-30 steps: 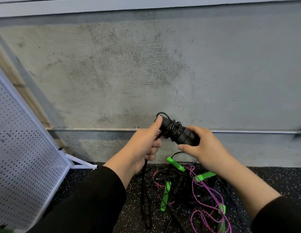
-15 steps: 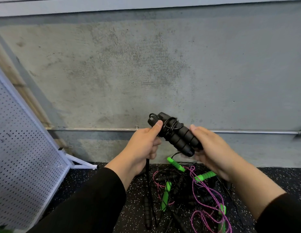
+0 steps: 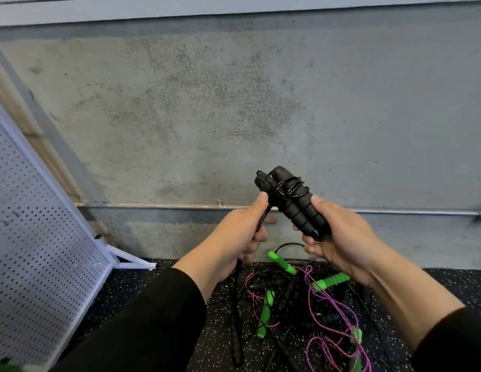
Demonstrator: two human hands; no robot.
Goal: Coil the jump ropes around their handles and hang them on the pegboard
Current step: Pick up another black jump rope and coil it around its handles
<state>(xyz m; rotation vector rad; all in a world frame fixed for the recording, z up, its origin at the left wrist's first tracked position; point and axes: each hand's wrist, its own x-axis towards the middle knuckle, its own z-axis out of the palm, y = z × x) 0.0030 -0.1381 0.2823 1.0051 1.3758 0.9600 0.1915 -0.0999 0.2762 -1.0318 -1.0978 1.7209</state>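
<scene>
Two black ribbed jump rope handles [image 3: 293, 202] are held side by side at chest height, tilted up to the left, with thin black rope wound several times around their upper part. My right hand [image 3: 338, 242] grips their lower ends. My left hand [image 3: 242, 237] pinches the black rope [image 3: 263, 218] just left of the handles, thumb up against the coils; the rope runs down through this hand toward the floor. The white pegboard [image 3: 38, 264] leans at the left edge, with no rope on the part that shows.
A tangled pile lies on the speckled black floor below my hands: green handles [image 3: 332, 281], a pink-purple rope [image 3: 333, 310] and more black handles [image 3: 283, 291]. A concrete wall with a horizontal metal pipe [image 3: 153, 205] stands right behind.
The handle bundle has swung upward and tilted more upright. My right hand slid down to its lower ends, and my left thumb rose with the rope beside the coils.
</scene>
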